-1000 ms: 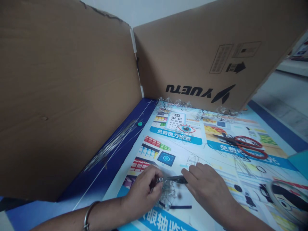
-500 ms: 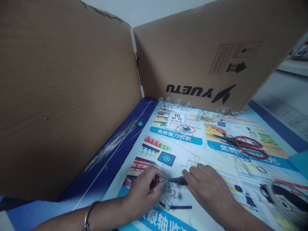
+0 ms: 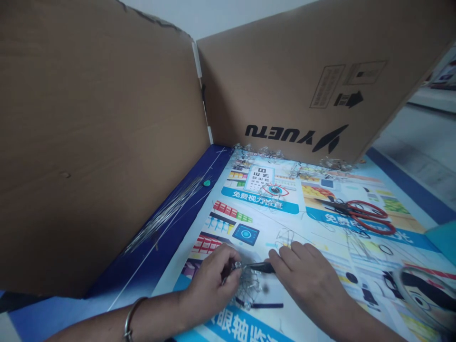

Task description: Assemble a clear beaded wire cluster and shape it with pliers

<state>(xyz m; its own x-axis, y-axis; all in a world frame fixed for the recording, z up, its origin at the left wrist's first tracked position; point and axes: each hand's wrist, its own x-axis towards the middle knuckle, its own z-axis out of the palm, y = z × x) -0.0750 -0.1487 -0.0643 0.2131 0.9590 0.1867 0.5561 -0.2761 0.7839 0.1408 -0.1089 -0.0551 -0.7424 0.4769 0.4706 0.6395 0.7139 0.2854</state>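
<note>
My left hand (image 3: 213, 281), a metal bangle (image 3: 131, 317) on its wrist, is closed in a pinch on a small wire piece with clear beads (image 3: 249, 286). Its wire loops hang below the fingertips, over the printed sheet. My right hand (image 3: 309, 279) is wrapped round a pair of pliers (image 3: 261, 267), whose handles the fingers hide. The narrow dark jaws point left and meet the piece beside my left thumb. Whether they grip a wire there is too small to tell.
Red-handled scissors (image 3: 370, 216) lie at the right. A bundle of straight wires (image 3: 167, 213) rests on the left. Several beaded wire pieces (image 3: 261, 153) line the foot of the cardboard wall (image 3: 278, 90). A clear round roll or dish (image 3: 420, 294) sits at the lower right.
Both hands keep their hold, and the pliers stay at the beaded wire piece. Only a very slight shift of the whole view shows.
</note>
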